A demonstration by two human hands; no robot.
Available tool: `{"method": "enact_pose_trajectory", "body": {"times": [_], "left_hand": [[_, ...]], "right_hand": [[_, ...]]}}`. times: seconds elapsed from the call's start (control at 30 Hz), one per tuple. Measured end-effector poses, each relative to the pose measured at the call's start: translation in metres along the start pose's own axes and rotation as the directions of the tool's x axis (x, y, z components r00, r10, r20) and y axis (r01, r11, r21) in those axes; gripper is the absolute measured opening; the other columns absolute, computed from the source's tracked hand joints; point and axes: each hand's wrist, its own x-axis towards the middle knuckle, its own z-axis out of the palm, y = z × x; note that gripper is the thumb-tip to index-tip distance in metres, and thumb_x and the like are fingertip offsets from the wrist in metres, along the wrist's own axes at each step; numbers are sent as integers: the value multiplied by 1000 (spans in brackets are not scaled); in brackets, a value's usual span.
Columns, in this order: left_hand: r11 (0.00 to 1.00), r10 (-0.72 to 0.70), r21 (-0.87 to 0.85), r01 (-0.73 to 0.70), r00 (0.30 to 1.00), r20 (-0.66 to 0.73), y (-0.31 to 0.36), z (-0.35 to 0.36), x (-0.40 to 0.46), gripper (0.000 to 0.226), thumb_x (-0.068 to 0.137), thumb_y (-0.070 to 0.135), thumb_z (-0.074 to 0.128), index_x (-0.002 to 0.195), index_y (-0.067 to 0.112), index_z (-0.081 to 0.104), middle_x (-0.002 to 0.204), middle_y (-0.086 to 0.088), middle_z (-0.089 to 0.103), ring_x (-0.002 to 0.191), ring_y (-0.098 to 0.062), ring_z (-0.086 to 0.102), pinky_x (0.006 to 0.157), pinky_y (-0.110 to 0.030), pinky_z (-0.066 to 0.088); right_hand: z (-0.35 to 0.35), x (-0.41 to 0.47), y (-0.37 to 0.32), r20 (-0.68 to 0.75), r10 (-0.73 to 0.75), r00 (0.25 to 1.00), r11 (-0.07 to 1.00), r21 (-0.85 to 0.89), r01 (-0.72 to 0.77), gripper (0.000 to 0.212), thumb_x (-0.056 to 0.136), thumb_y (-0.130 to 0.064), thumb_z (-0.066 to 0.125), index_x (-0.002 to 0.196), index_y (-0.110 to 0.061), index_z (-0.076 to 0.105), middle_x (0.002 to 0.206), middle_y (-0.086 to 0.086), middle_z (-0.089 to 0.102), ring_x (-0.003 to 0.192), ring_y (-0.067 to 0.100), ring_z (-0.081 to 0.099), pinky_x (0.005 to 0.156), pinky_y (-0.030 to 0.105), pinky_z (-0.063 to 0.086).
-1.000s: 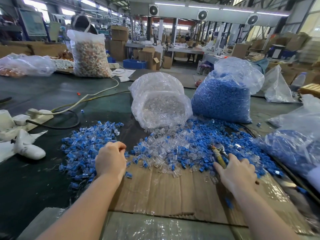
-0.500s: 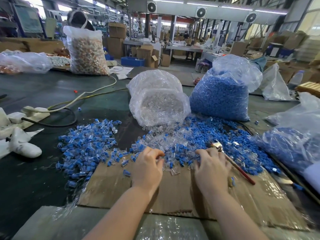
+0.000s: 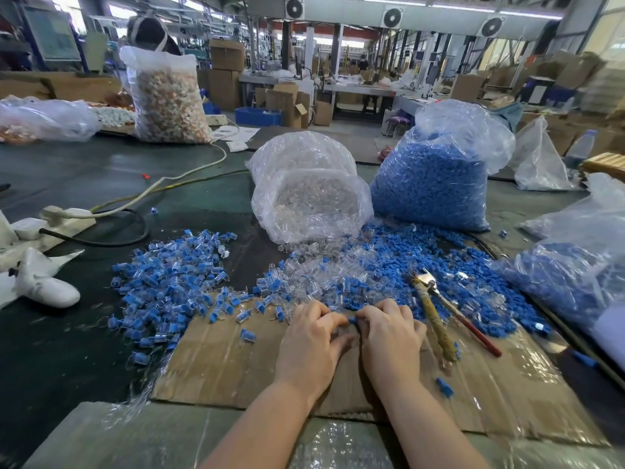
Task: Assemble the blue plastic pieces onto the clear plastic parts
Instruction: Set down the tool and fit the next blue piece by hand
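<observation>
My left hand (image 3: 309, 346) and my right hand (image 3: 389, 336) meet fingertip to fingertip over the cardboard sheet (image 3: 236, 370). Between them a small blue piece (image 3: 352, 320) shows, pinched by my right fingers; what my curled left fingers hold is hidden, probably a clear part. Just beyond lies a mixed heap of loose clear parts (image 3: 314, 275) and blue pieces (image 3: 422, 262). A pile of joined blue-and-clear pieces (image 3: 172, 282) lies to the left.
An open bag of clear parts (image 3: 314, 201) and a tall bag of blue pieces (image 3: 436, 177) stand behind the heap. Pliers (image 3: 439, 306) with a red handle lie at the right. Another bag (image 3: 581, 262) sits far right; cables (image 3: 142, 194) and white items (image 3: 44, 286) at left.
Both hands came in from the piles on either side to the middle and drew back toward me. Their fingertips now meet around a small blue piece.
</observation>
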Motion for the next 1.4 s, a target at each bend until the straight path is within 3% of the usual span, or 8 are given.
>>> {"method": "enact_pose_trajectory", "body": {"times": [0.2,0.3,0.5,0.63,0.73,0.87,1.0,1.4], "left_hand": [[993,-81,-93,76,995,-55,2,-6,-2,11,83,24,68,94,23,66,90,14,49,93,-5,47,84,-18,39],[983,-123,-143,114,991,-61,4,-9,-2,7,81,17,69,87,20,65,88,13,52,85,-6,53,80,-18,45],[966,-151,-224,126,983,-100,3,-10,-4,8,83,14,67,88,21,65,84,13,59,78,-1,55,72,-5,41],[935,-224,-313,169,963,-149,0,-11,-3,10,84,11,65,90,19,68,86,13,56,78,4,53,73,-5,41],[900,-312,-369,233,935,-170,-3,-12,-1,13,84,11,65,83,24,64,85,13,52,78,3,51,72,-2,39],[864,-362,-416,282,924,-125,-5,-12,-1,22,84,14,66,77,33,57,83,11,59,77,2,55,67,-2,40],[851,-374,-432,300,922,-98,-5,-11,-1,25,83,19,67,73,39,56,74,13,64,72,3,58,64,-7,44],[868,-325,-414,274,944,-58,-2,-14,-4,22,84,20,66,73,38,59,72,15,66,72,3,60,71,-18,51]], "right_hand": [[-4,-9,0,-192,-10,981,992,124,34,4,82,-20,68,79,-18,69,88,0,63,87,26,53,76,36,27],[-6,-14,0,-241,-51,969,988,127,84,11,72,-15,77,70,-17,66,79,-1,64,77,25,56,73,34,27],[-13,-17,-1,-276,-96,956,972,182,150,19,69,-12,79,67,-18,61,68,-5,62,66,22,56,70,33,24],[-13,-17,0,-281,-131,951,939,272,210,19,70,-8,77,68,-16,60,65,-3,62,62,22,55,67,33,33],[-15,-20,-1,-275,-236,932,870,368,328,12,73,-10,69,71,-15,58,65,-4,60,62,16,52,63,28,38],[-17,-23,-6,-236,-398,887,823,336,459,7,71,-14,63,73,-15,57,64,-3,57,61,13,48,60,22,37],[-14,-19,-4,-130,-292,947,892,320,319,8,86,-16,61,80,-10,59,71,5,59,67,26,54,62,32,40],[-11,-19,-2,-129,-210,969,885,396,245,10,83,-20,67,77,-14,61,72,0,63,72,21,55,67,31,39]]}}
